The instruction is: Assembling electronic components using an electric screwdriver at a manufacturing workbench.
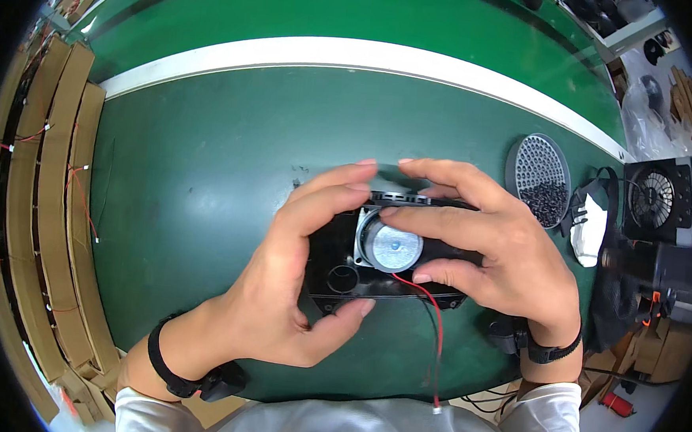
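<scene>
A black plastic housing (324, 250) lies in front of me over the green table. In it sits a small speaker (393, 245), its round silver magnet facing up and a square metal flange showing at its left. A red and a black wire (439, 321) run from the speaker toward me and end in a small white plug (437, 410). My left hand (291, 268) grips the housing's left part, fingers over the far edge and thumb at the near edge. With index finger and thumb around the magnet's right side, my right hand (503, 245) covers the housing's right part.
A round grey tray (530, 160) of small black screws stands at the right, beside a black strap with a white piece (589, 231). Farther right is a black fan (652, 197). Cardboard boxes (76, 223) with wires line the left edge. A white rail (356, 54) borders the table's far side.
</scene>
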Available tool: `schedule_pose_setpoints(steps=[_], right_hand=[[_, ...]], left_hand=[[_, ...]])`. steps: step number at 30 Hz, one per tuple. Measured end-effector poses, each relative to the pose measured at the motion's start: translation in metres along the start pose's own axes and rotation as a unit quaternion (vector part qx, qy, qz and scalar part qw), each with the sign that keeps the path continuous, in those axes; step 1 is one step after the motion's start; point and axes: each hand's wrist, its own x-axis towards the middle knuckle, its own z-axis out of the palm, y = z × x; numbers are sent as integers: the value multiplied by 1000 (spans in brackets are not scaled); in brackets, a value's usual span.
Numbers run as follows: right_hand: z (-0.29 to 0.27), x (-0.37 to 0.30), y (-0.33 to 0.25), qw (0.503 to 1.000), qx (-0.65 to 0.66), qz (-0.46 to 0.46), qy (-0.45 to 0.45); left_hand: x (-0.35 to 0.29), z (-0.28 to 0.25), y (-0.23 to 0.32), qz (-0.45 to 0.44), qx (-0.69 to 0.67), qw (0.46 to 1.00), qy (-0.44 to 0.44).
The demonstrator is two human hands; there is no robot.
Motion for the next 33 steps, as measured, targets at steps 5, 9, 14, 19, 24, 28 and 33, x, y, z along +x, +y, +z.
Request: schedule_pose_setpoints(steps=[5,9,14,19,24,28,33], right_hand=[[6,7,0,1000,-1,-7,8],[7,8,2,1000,19,-8,9],[5,7,4,1000,22,-9,2],[6,6,5,1000,25,-10,4],[7,6,6,1000,27,-7,10],[8,7,7,999,30,-20,13],[8,6,10,999,31,-27,17]], left_hand=[[-1,-3,-2,-1,5,1000,-9],[-1,-3,-3,-1,3,1000,-12],[0,-2,-2,1,12,1000,-6],[1,-3,-3,8,26,1000,-12],[0,-4,-1,2,39,999,-13],[1,-4,0,7,90,996,-11],[6,-8,10,99,329,938,-43]])
